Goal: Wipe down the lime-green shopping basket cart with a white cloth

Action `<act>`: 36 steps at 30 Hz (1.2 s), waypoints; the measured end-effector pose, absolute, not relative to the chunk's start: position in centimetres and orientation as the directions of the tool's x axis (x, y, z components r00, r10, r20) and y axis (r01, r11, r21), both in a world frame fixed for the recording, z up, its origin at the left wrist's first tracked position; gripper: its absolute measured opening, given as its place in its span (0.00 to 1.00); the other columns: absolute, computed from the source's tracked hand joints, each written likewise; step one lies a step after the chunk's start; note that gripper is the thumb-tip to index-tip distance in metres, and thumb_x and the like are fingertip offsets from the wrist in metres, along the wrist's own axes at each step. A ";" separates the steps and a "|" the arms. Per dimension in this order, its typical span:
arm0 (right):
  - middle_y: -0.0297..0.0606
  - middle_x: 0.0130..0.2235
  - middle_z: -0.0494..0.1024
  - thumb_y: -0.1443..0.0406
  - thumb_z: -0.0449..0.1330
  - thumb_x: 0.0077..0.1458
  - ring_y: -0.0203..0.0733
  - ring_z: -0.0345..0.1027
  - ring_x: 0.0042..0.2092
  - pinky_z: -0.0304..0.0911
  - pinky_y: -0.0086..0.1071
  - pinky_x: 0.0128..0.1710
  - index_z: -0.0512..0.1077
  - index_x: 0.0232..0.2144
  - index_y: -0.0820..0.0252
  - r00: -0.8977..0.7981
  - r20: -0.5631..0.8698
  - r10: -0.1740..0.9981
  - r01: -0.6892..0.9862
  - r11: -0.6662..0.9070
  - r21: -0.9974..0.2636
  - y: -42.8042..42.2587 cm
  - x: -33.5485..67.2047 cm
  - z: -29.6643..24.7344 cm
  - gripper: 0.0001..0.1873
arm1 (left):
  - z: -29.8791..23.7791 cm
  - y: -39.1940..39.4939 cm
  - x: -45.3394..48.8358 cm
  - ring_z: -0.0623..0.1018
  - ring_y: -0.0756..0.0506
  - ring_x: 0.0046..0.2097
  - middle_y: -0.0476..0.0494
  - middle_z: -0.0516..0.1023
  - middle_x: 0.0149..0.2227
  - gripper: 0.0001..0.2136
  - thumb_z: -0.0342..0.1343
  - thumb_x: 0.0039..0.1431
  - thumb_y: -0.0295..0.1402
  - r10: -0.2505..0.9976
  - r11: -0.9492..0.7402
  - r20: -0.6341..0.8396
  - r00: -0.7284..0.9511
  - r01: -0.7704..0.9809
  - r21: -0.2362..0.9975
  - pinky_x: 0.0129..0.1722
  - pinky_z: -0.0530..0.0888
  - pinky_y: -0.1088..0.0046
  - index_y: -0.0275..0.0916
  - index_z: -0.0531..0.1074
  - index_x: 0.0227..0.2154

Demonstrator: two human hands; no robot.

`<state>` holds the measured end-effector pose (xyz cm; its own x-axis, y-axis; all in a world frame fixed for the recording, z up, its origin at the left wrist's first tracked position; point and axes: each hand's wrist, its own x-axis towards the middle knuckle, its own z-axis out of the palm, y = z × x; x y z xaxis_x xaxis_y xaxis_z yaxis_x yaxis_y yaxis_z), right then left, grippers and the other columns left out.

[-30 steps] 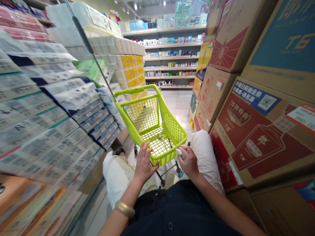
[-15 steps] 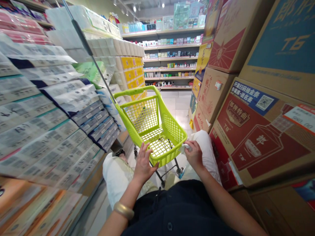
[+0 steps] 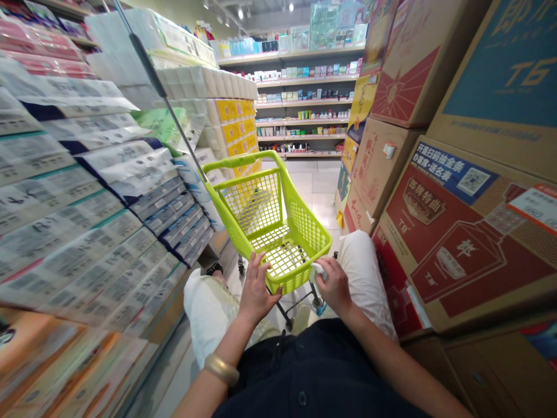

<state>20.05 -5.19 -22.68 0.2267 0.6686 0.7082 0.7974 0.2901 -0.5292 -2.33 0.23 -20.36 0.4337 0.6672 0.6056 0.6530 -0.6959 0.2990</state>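
A small lime-green shopping cart with a lattice plastic basket stands right in front of me, its basket bare inside. My left hand grips the near left corner of the basket, fingers over the rim and thumb on the outer front wall. Pinched in my right hand is a crumpled white wipe, possibly a tissue or cloth. It is pressed to the outside of the basket's near right corner. A thin metal pole with a dark grip rises from the cart's far left side.
Stacked packs of paper goods rise close on my left. Large cardboard cartons form a wall on my right. Shelves of small products stand across the far end, beyond a tiled floor. My knees flank the cart.
My right hand has slid the white wipe a little left along the basket's near right corner. The left hand keeps its place on the rim. The view has shifted slightly.
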 end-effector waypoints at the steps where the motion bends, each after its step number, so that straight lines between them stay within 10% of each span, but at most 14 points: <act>1: 0.41 0.37 0.75 0.72 0.54 0.52 0.44 0.70 0.40 0.69 0.36 0.43 0.74 0.42 0.59 0.169 0.713 0.681 0.779 0.351 -0.520 -5.5 18.9 -22.6 0.15 | -20.4 0.2 -2.3 0.52 0.31 0.69 0.32 0.61 0.62 0.22 0.62 0.49 0.31 0.668 -0.695 0.605 0.433 0.653 0.301 0.63 0.64 0.47 0.41 0.61 0.46; 7: 0.39 0.35 0.75 0.71 0.57 0.52 0.43 0.69 0.37 0.67 0.34 0.38 0.75 0.40 0.56 -0.127 0.694 0.709 0.728 0.541 -0.421 -5.9 15.4 -21.7 0.13 | -20.1 0.2 -2.4 0.53 0.31 0.69 0.32 0.61 0.62 0.22 0.62 0.51 0.33 0.660 -0.701 0.610 0.439 0.652 0.289 0.62 0.64 0.47 0.41 0.61 0.48; 15: 0.40 0.37 0.70 0.70 0.52 0.52 0.46 0.67 0.41 0.68 0.41 0.44 0.74 0.39 0.58 0.473 0.714 0.517 0.706 0.262 -0.658 -5.4 21.9 -19.7 0.14 | -20.1 -0.1 -2.6 0.53 0.31 0.69 0.33 0.62 0.62 0.21 0.62 0.51 0.32 0.665 -0.697 0.607 0.435 0.653 0.296 0.62 0.65 0.46 0.41 0.61 0.47; 20: 0.47 0.51 0.71 0.75 0.51 0.49 0.51 0.62 0.58 0.57 0.50 0.60 0.72 0.48 0.60 0.149 0.751 0.644 0.830 0.332 -0.449 -4.5 20.2 -20.3 0.24 | -20.5 -0.1 -2.3 0.53 0.31 0.69 0.32 0.61 0.62 0.22 0.62 0.50 0.32 0.663 -0.701 0.607 0.439 0.649 0.295 0.62 0.64 0.47 0.40 0.60 0.47; 26: 0.42 0.48 0.76 0.73 0.53 0.50 0.46 0.66 0.54 0.53 0.47 0.63 0.67 0.55 0.57 -0.239 0.658 0.714 0.767 0.554 -0.324 -5.1 14.0 -20.6 0.29 | -20.6 -0.2 -2.4 0.53 0.31 0.69 0.32 0.60 0.62 0.25 0.62 0.49 0.31 0.649 -0.715 0.618 0.444 0.635 0.294 0.62 0.64 0.46 0.41 0.60 0.50; 36: 0.43 0.48 0.77 0.74 0.50 0.53 0.47 0.66 0.57 0.52 0.51 0.63 0.72 0.49 0.59 0.045 0.740 0.671 0.883 0.320 -0.344 -3.4 23.6 -21.5 0.23 | -20.1 -0.3 -2.8 0.55 0.32 0.68 0.34 0.63 0.61 0.21 0.62 0.51 0.35 0.652 -0.714 0.610 0.451 0.637 0.292 0.62 0.65 0.47 0.42 0.63 0.47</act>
<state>23.61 -3.43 -21.50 0.0452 0.6709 0.7402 0.8828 0.3200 -0.3439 -2.79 -0.28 -20.07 0.4507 0.6516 0.6101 0.6370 -0.7136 0.2915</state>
